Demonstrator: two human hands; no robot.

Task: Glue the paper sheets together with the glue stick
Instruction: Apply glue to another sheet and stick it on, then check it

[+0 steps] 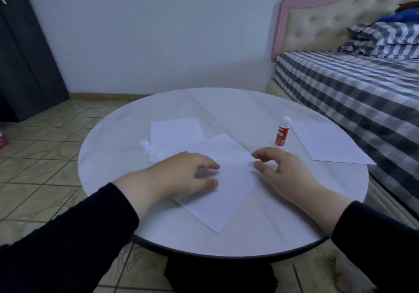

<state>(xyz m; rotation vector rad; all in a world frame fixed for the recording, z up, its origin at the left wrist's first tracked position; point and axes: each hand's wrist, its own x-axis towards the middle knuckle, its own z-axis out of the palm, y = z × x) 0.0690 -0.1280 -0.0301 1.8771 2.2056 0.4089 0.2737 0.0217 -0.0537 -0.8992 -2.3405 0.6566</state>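
- Bedroom setting: a round white table stands on a tiled floor, beside a bed with checked bedding and a pink-edged headboard.
- Left hand lies flat on the near paper sheet, fingers relaxed and pressing it to the table.
- Right hand hovers at that sheet's right corner, fingers loosely curled, thumb and forefinger close together; I cannot tell whether they pinch the paper.
- This near sheet sits askew and overlaps a second sheet behind it.
- A small white cap stands just left of the second sheet.
- Uncapped, the red glue stick stands upright beyond the right hand.
- A third sheet lies just right of the glue stick, near the table's edge.
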